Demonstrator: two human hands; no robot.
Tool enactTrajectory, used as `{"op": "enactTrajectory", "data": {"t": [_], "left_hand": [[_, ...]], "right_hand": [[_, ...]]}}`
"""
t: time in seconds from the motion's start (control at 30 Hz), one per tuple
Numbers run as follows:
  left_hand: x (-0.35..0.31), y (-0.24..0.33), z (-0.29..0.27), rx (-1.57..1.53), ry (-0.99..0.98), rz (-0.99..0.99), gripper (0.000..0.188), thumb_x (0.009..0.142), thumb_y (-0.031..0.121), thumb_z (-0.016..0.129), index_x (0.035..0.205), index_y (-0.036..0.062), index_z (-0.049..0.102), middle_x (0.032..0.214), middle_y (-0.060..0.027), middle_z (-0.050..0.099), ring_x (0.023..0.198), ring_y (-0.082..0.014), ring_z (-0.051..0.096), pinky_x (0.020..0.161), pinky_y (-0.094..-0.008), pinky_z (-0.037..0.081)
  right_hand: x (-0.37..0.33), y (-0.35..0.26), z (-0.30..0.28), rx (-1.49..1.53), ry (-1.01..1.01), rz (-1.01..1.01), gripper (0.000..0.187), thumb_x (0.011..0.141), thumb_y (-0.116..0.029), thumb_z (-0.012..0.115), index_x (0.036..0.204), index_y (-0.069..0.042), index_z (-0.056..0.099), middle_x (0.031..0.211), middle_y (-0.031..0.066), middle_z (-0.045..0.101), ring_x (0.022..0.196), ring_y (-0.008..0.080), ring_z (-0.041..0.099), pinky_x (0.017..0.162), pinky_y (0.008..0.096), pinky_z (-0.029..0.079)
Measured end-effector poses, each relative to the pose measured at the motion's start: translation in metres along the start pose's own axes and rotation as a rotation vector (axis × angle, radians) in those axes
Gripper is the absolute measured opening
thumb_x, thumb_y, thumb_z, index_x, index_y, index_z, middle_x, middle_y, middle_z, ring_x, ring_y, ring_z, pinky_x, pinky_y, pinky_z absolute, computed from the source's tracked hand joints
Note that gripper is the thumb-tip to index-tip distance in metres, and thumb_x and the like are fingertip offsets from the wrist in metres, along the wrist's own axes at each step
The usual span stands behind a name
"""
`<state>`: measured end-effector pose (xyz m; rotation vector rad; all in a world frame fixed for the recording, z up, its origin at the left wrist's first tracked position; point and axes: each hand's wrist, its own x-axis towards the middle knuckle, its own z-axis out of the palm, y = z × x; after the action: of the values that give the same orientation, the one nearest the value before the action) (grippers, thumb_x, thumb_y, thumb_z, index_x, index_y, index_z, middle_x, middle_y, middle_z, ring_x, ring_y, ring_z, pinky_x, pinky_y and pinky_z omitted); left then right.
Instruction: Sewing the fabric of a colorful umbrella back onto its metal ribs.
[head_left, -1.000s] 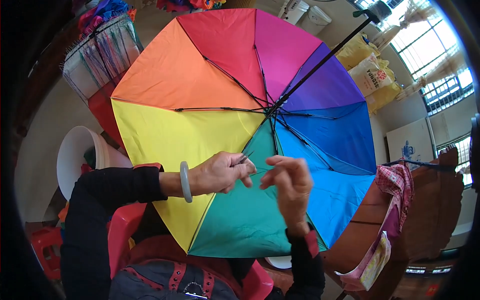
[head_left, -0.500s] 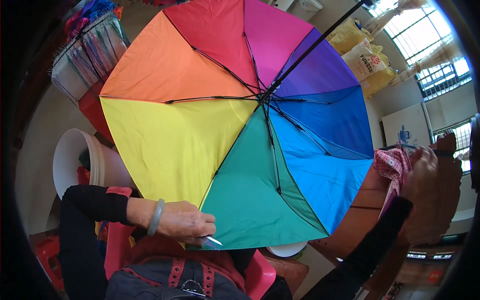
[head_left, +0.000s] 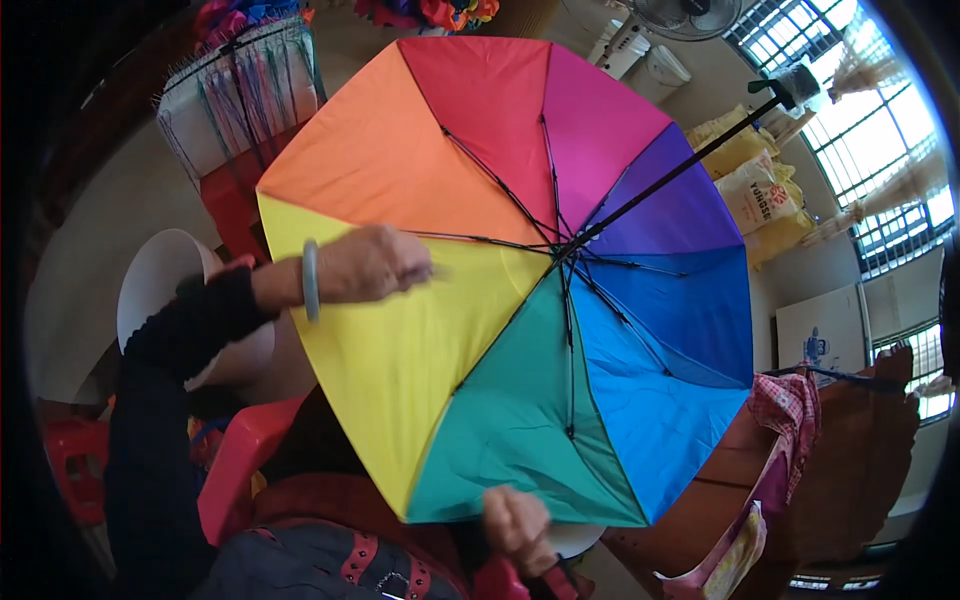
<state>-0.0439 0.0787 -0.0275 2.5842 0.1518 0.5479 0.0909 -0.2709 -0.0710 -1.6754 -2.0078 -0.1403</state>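
Observation:
An open multicoloured umbrella [head_left: 490,300] spreads in front of me, its inner side with black ribs facing me. Its black shaft [head_left: 680,182] slants up to the right, ending in a handle that looks wrapped in clear plastic. Over the yellow panel, my left hand [head_left: 370,264] is raised and closed, with a grey bangle on the wrist. A thin blurred bit shows past its fingertips; I cannot make out what it is. Low down, my right hand [head_left: 517,522] is closed at the lower rim of the green panel, its fingers pinching the cloth edge there.
A white bucket [head_left: 150,280] stands at the left, near a red stool [head_left: 75,465]. Behind it, a white rack [head_left: 235,105] is hung with coloured strands. At the right are a brown wooden table [head_left: 690,470] and checked pink cloth [head_left: 785,415]. Yellow sacks [head_left: 765,190] and a fan [head_left: 685,12] stand farther back.
My left hand has risen from the lower rim to over the yellow panel; the small metal blade no longer shows. My right hand has come from the far right table to the green panel's edge.

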Motion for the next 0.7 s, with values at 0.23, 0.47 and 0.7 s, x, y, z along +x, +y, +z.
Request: {"op": "enactTrajectory", "data": {"t": [0.23,0.47,0.7], "left_hand": [[0.004,-0.017,-0.057,0.201,-0.068,-0.16,0.014,0.074,0.014,0.056,0.07,0.0015,0.053,0.064,-0.015,0.055,0.062,-0.0311,0.056,0.057,-0.0397,0.043],[0.029,-0.033,-0.038,0.266,-0.408,-0.21,0.014,0.072,0.015,0.057,0.069,0.0014,0.055,0.065,-0.0168,0.056,0.064,-0.0326,0.056,0.057,-0.042,0.043],[0.069,-0.082,0.036,0.502,-0.251,-0.259,0.02,0.077,0.018,0.05,0.07,0.0015,0.06,0.069,-0.0155,0.06,0.069,-0.0319,0.06,0.061,-0.0414,0.048]], "right_hand": [[-0.046,0.192,-0.154,-0.736,-0.471,0.684,0.017,0.081,-0.005,0.048,0.098,-0.005,0.051,0.086,0.0135,0.054,0.072,0.0303,0.054,0.056,0.0406,0.043],[0.062,0.17,-0.172,-0.434,0.243,0.474,0.006,0.079,-0.001,0.051,0.085,-0.002,0.052,0.073,0.0165,0.052,0.065,0.0321,0.053,0.057,0.037,0.044],[0.092,0.076,-0.067,0.059,-0.234,0.235,0.013,0.072,0.003,0.053,0.084,-0.002,0.052,0.072,0.0144,0.054,0.065,0.0293,0.055,0.055,0.0351,0.045]]}}
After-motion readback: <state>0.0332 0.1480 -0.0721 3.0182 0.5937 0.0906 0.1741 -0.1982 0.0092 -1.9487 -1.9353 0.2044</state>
